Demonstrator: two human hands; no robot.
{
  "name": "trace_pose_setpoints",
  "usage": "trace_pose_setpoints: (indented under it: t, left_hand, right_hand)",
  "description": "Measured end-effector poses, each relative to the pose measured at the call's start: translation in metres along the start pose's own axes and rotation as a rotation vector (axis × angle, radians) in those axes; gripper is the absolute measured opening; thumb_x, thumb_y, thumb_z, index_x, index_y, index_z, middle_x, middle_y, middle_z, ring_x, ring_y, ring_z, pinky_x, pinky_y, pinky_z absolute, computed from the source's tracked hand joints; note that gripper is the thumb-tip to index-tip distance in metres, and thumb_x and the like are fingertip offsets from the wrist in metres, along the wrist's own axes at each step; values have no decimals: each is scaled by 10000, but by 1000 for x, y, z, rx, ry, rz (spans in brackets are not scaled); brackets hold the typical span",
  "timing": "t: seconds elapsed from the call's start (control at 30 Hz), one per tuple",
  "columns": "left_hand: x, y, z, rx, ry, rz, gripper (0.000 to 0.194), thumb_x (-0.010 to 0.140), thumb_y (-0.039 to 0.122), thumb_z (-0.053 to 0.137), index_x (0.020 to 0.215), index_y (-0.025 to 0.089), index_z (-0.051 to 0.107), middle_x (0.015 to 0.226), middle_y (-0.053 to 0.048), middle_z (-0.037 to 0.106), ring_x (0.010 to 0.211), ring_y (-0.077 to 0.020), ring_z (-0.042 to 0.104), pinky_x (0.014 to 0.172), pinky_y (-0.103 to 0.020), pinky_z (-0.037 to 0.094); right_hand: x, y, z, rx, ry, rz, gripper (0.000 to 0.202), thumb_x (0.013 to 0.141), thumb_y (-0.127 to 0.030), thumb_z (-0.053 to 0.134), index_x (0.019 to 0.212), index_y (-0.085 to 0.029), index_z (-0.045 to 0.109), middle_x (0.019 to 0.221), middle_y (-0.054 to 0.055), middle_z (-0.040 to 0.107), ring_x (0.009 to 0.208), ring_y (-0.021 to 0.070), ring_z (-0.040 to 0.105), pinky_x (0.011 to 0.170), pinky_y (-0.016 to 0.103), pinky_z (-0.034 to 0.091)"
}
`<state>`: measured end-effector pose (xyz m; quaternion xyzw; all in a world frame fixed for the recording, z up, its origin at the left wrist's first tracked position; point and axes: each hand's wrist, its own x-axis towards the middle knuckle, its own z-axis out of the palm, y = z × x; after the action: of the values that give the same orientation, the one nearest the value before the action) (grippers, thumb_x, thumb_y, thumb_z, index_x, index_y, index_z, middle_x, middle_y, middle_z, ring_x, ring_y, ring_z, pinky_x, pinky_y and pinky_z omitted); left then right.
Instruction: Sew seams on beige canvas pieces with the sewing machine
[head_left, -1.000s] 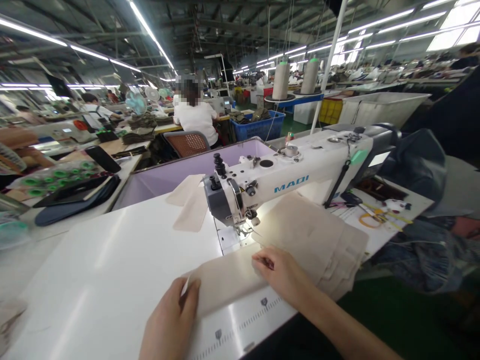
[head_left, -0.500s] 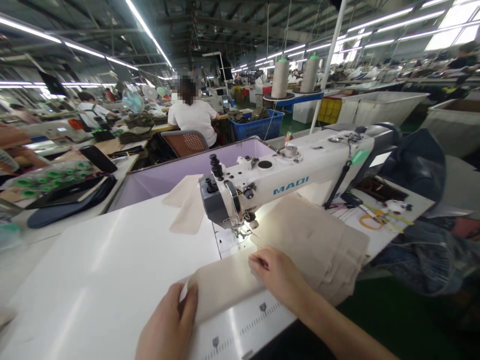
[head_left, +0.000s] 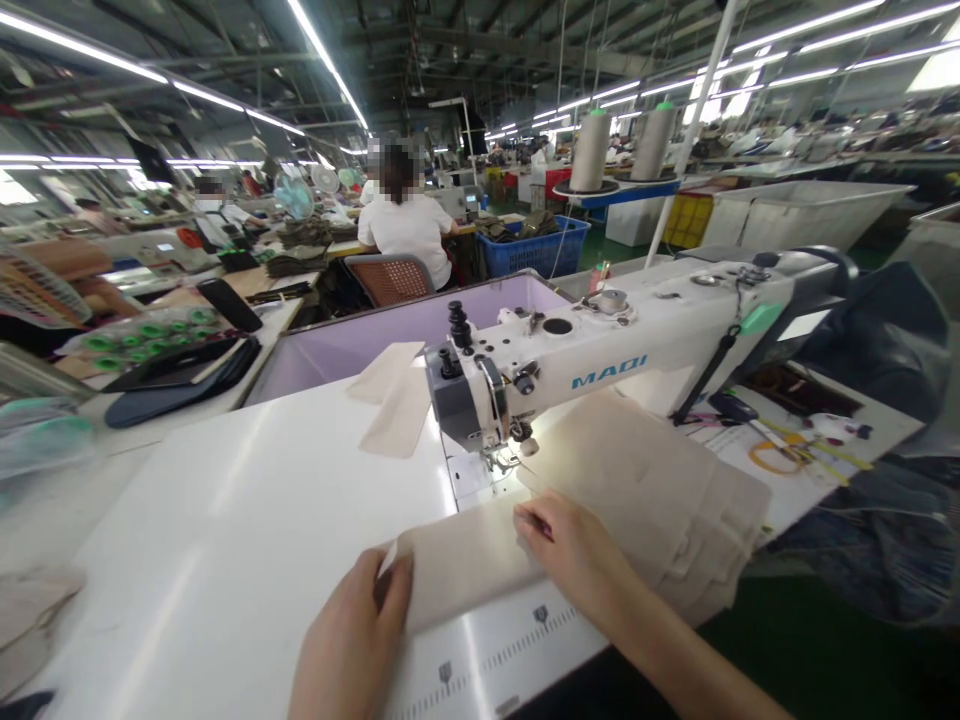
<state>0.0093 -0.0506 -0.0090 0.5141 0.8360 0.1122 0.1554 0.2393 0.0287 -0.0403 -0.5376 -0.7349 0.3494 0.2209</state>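
A beige fabric piece [head_left: 469, 560] lies on the white sewing table in front of the machine. My left hand [head_left: 360, 625] pinches its left end between thumb and fingers. At its right upper part, my right hand [head_left: 562, 540] is closed with thumb and fingertips pressed together on the cloth. Just beyond is the sewing machine [head_left: 607, 345], its presser foot [head_left: 501, 460] lit by a lamp and apart from the piece in my hands. Right of the needle, a stack of beige fabric panels [head_left: 652, 480] spreads under the machine arm, partly behind my right hand.
More beige pieces [head_left: 394, 400] lie left of the machine head. Yellow-handled scissors [head_left: 776, 455] rest on the table's right. A lilac-lined bin [head_left: 337, 340] stands behind the table, with a seated co-worker [head_left: 409, 235] beyond. Thread cones [head_left: 591, 150] stand on a blue rack.
The whole view has shifted, so the machine and table appear farther right. Both hands keep their hold on the fabric, with little movement relative to the table. More cloth shows at the left edge.
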Motion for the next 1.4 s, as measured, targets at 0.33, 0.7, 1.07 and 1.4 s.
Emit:
trace_pose_setpoints:
  t: [0.33, 0.7, 1.07, 1.4]
  left_hand:
    - [5, -5, 8, -41, 48, 21, 305, 941, 431, 392, 690, 263, 436, 661, -22, 630, 636, -229, 619, 592, -300, 403]
    - [2, -13, 18, 260, 338, 245, 172, 959, 271, 481, 1037, 201, 618, 1099, -120, 685, 916, -278, 673, 719, -364, 500]
    - [51, 9, 9, 383, 65, 594, 393, 1037, 383, 413, 1305, 163, 597, 1384, -142, 626, 1245, -309, 591, 993, -449, 519]
    - [131, 39, 22, 189, -36, 802, 452, 991, 489, 466, 1339, 225, 585, 1462, -126, 562, 1396, -334, 457, 1172, -614, 258]
  right_hand:
    - [-1, 11, 1, -15, -53, -38, 211, 927, -250, 503, 871, -190, 697, 851, 50, 658, 794, 207, 631, 710, 302, 430]
    - [-4, 9, -4, -353, -60, -144, 193, 912, -166, 560, 1020, -227, 708, 1037, 58, 642, 792, 198, 657, 655, 287, 466]
    - [-7, 6, -5, -383, -77, -359, 117, 892, -110, 603, 944, -196, 663, 1036, 35, 662, 946, 209, 649, 754, 287, 494]
    - [-4, 6, 9, -342, 0, -371, 236, 877, -93, 600, 1073, -211, 659, 1195, 48, 659, 990, 212, 660, 799, 303, 510]
